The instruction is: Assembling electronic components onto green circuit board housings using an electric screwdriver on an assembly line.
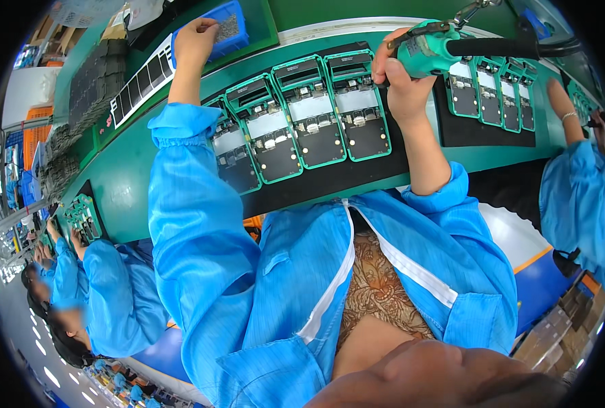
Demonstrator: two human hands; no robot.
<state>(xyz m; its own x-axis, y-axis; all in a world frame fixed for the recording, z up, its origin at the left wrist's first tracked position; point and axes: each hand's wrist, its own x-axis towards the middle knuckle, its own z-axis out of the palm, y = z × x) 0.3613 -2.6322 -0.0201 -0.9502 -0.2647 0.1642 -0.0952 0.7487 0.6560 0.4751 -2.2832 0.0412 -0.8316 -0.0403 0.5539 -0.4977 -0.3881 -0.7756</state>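
Observation:
My left hand (195, 42) is at the near left edge of a blue bin (237, 35) holding many small metal parts, likely screws. Its fingers are curled together in a pinch; whatever lies between them is too small to make out. In my right hand (408, 92) is a green power screwdriver (423, 53), hung from above, with a black cable at its right; its tip is hidden. Between my arms, several green-framed device housings (312, 122) lie side by side on a black mat (295, 189), each with a pale panel, a dark lower part and small connectors.
More green-framed housings (487, 95) lie on another black mat to the right. A white strip with dark rectangles (141, 83) and stacked dark trays (97, 85) are at the left. Co-workers in blue sleeves sit on the left and right of the green bench (129, 183).

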